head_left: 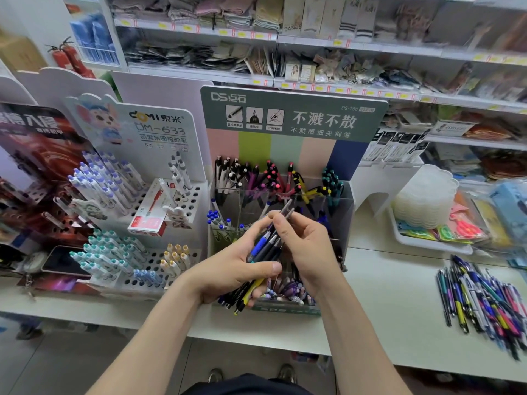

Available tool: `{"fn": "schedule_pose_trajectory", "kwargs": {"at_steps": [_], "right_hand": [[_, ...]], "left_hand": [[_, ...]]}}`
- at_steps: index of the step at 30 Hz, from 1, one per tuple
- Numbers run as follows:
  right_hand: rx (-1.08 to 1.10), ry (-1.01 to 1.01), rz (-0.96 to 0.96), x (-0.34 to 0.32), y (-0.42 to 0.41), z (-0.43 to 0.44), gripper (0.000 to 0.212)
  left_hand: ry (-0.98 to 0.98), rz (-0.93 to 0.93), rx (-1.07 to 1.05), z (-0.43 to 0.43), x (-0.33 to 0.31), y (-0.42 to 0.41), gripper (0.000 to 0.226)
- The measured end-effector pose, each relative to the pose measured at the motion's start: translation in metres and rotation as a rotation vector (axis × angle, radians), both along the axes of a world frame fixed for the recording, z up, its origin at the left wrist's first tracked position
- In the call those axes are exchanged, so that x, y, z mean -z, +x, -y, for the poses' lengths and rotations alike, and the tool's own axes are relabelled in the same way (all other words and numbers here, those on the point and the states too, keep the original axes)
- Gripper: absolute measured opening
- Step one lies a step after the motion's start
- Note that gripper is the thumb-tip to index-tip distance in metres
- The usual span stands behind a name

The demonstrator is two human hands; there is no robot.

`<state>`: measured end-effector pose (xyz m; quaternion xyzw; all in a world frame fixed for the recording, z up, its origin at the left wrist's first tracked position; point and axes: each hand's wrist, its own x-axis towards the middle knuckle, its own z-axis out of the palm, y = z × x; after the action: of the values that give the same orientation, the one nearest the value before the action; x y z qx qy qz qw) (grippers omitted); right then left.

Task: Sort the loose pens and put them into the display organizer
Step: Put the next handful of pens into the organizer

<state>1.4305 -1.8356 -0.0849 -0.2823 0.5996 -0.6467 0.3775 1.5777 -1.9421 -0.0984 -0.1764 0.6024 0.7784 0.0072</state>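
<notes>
My left hand (pixel 232 270) grips a bundle of pens (pixel 263 252), dark blue, black and yellow, with their tips pointing up and right. My right hand (pixel 303 243) pinches one dark pen (pixel 286 208) at the top of that bundle. Both hands hover in front of the clear display organizer (pixel 340 220), whose green header card reads DS. Its back compartments hold upright pens grouped by colour: white, purple, pink, yellow and teal. A pile of loose pens (pixel 482 297) lies on the white shelf at the right.
A white peg-hole pen stand (pixel 159 215) with blue, teal and yellow-capped pens and a red box stands at the left. A white tray (pixel 430 240) with clear containers sits at the right. The white shelf edge (pixel 256 334) runs across the front; stocked shelves rise behind.
</notes>
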Motion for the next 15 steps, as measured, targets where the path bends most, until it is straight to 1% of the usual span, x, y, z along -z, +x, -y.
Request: {"fn": "schedule_pose_trajectory", "kwargs": {"at_steps": [4,7,8,12,14,15], "right_hand": [[0.117,-0.033,0.106,0.003,-0.003,0.007,0.023],[0.164,-0.051,0.080,0.004,-0.004,0.015,0.029],[0.209,-0.068,0.070,0.004,-0.003,0.018,0.029],[0.485,-0.200,0.087,-0.007,-0.018,0.025,0.029],[0.544,-0.291,0.130,-0.012,-0.029,0.022,0.030],[0.538,-0.291,0.144,-0.012,-0.032,0.020,0.030]], "left_hand": [[-0.039,0.031,-0.028,0.001,0.001,0.002,0.091],[-0.057,0.038,-0.040,0.001,0.000,0.003,0.090],[-0.060,0.042,-0.041,0.000,0.000,0.003,0.090],[-0.103,0.073,-0.029,0.001,0.005,0.007,0.088],[-0.142,0.092,-0.030,0.003,0.008,0.011,0.085],[-0.154,0.098,-0.038,0.004,0.009,0.013,0.083]]}}
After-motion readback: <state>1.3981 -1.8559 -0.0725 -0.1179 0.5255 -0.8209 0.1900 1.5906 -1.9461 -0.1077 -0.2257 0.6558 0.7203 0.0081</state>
